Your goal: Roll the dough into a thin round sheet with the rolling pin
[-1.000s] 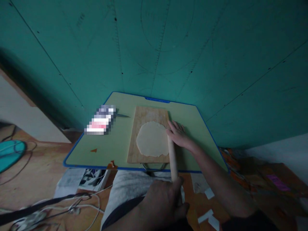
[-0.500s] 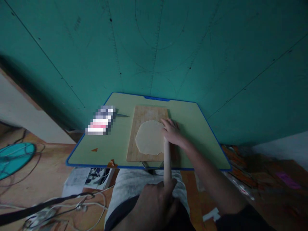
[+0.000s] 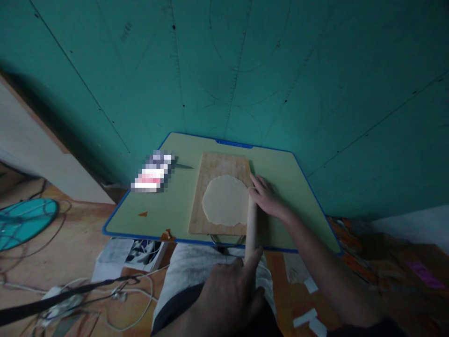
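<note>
A wooden rolling pin (image 3: 251, 220) lies lengthwise along the right edge of a flat, roundish sheet of dough (image 3: 225, 201). Beneath the dough is a wooden board (image 3: 225, 161). Low in the view, my left hand (image 3: 229, 292) is closed around the pin's near end, past the table's front edge. At the far end, my right hand (image 3: 266, 194) rests on the pin, its fingers reaching forward beside the board's right edge. Part of the pin is hidden by both hands.
The board sits on a pale green folding table (image 3: 294, 206) with a blue rim. A pixelated item (image 3: 153, 173) and a dark pointed blade (image 3: 184, 166) lie to the left. Behind rises a green wall (image 3: 224, 70). Cables (image 3: 140, 295) trail over the floor.
The view has shifted a little, so the table appears slightly to the right. The rolling pin and both hands have moved slightly right, and the right hand's fingers are more spread.
</note>
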Motion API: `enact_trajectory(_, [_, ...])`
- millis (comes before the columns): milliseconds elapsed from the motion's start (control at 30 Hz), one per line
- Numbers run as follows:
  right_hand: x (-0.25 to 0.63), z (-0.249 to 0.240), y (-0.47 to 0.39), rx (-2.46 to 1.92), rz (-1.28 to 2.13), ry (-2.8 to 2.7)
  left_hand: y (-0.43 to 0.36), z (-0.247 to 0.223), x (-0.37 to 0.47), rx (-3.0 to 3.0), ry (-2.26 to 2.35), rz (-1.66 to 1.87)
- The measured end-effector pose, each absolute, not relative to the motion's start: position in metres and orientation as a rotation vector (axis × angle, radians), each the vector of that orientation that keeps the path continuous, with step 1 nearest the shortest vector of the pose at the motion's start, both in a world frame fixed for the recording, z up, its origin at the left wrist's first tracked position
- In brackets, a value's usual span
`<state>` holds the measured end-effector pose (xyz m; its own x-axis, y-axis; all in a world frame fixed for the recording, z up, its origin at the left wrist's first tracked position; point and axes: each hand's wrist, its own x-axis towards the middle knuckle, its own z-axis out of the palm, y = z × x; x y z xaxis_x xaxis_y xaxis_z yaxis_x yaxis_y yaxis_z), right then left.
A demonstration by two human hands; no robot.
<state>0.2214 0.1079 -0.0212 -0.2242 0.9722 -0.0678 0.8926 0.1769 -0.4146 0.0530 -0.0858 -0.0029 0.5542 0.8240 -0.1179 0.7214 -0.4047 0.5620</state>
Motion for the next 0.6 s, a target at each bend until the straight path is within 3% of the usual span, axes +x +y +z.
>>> enact_trajectory(333, [0.14,0.0,0.107,-1.864,0.245,-2.277,-0.101,-0.012,0.017,2.079,1.238,0.524])
enact_trajectory(600, [0.101,0.001,0.104,-1.596,0.086,-2.385,-0.1,-0.001,0.004,2.298,1.431,0.858])
